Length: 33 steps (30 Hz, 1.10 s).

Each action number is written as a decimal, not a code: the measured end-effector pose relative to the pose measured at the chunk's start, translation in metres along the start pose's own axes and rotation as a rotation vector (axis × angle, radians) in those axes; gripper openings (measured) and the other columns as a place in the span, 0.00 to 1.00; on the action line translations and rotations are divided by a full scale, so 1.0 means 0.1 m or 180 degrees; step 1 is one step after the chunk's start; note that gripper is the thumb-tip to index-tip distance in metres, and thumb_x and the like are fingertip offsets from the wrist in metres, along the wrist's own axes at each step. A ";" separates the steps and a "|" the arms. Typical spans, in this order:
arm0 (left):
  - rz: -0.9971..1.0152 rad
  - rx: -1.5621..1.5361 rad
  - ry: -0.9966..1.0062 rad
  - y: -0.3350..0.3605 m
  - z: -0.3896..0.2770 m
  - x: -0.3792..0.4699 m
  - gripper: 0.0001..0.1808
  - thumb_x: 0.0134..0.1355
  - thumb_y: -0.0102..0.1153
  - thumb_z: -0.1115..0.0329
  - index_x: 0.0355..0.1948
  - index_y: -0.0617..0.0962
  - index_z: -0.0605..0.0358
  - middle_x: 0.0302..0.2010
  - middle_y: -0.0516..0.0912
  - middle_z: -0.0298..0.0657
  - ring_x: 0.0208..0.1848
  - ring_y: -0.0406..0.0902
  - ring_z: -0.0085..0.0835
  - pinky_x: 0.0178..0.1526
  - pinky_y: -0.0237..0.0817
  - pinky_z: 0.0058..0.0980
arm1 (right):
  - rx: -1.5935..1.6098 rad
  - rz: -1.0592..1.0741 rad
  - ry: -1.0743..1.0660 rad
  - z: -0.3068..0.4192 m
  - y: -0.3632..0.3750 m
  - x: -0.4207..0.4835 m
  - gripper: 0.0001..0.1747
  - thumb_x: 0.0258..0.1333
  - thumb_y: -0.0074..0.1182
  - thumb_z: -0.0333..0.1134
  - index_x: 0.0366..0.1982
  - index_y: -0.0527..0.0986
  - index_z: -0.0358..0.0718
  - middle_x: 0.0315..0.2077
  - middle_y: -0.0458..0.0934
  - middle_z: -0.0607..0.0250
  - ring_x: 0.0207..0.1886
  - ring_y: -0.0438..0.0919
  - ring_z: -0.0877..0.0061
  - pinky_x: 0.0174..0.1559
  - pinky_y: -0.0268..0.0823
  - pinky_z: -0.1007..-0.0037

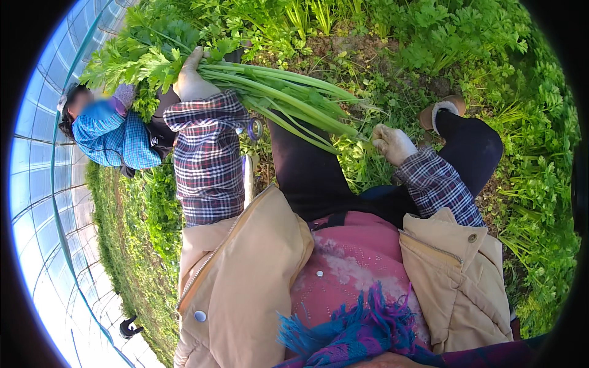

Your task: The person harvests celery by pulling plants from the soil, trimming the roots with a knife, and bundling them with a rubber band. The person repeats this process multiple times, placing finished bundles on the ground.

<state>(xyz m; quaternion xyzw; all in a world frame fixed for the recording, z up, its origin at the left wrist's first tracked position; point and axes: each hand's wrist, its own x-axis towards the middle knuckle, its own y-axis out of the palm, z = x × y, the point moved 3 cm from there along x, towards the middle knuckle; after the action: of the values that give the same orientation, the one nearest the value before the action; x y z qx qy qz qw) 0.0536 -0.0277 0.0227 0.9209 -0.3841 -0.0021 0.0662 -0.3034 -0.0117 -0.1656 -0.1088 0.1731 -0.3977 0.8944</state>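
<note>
My left hand, pale as if in a thin glove, is wrapped around a bunch of celery just below its leaves. The long green stalks lie across to the right, above my left thigh, and their thin root ends point toward my right hand. That hand has its fingers curled together at the tip of the lowest stalk. Whether thin roots are pinched in the fingertips is too small to tell. Celery leaves fan out to the left beyond my left hand.
Growing celery stands ahead and along the right. Weedy soil lies between the plants. A purple-edged roll of tape is beside my left forearm. At left a person crouches near the greenhouse's plastic wall; a dark figure is farther off.
</note>
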 end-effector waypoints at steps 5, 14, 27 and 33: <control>-0.0289 -0.0320 0.0562 0.00 -0.02 0.01 0.09 0.57 0.65 0.71 0.30 0.80 0.70 0.27 0.82 0.47 0.25 0.79 0.37 0.29 0.78 0.37 | -0.0682 -0.0330 -0.1057 0.50 0.20 -0.01 0.15 0.59 0.58 0.41 0.45 0.78 0.43 0.36 0.81 0.54 0.43 0.80 0.57 0.44 0.73 0.59; 0.0083 0.0934 0.0725 0.07 -0.23 -0.28 0.25 0.56 0.68 0.70 0.56 0.77 0.62 0.47 0.83 0.49 0.47 0.82 0.36 0.50 0.76 0.32 | -0.1693 -0.1644 -0.1068 1.10 0.51 0.63 0.39 0.54 0.60 0.58 0.60 0.70 0.41 0.51 0.75 0.54 0.50 0.79 0.59 0.51 0.73 0.60; 0.0410 0.1990 0.2979 0.22 -0.27 -0.24 0.26 0.51 0.69 0.79 0.52 0.76 0.68 0.44 0.84 0.48 0.40 0.83 0.37 0.47 0.77 0.32 | -0.1038 -0.1632 -0.1718 1.24 0.40 1.09 0.23 0.52 0.64 0.39 0.52 0.75 0.48 0.48 0.79 0.58 0.52 0.78 0.61 0.54 0.72 0.63; 0.0081 -0.0026 0.0754 0.12 -0.12 -0.10 0.17 0.64 0.56 0.77 0.54 0.77 0.69 0.46 0.84 0.48 0.47 0.83 0.39 0.50 0.77 0.36 | -0.1019 -0.1939 -0.2029 1.24 0.42 1.19 0.16 0.52 0.64 0.38 0.43 0.79 0.42 0.37 0.79 0.55 0.46 0.78 0.59 0.49 0.72 0.61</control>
<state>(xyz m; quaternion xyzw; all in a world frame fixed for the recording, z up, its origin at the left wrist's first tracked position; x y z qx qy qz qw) 0.0386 -0.0278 0.0359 0.9095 -0.3853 0.1060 0.1149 -0.1518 -0.0657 -0.0923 -0.4080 -0.0908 -0.5572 0.7175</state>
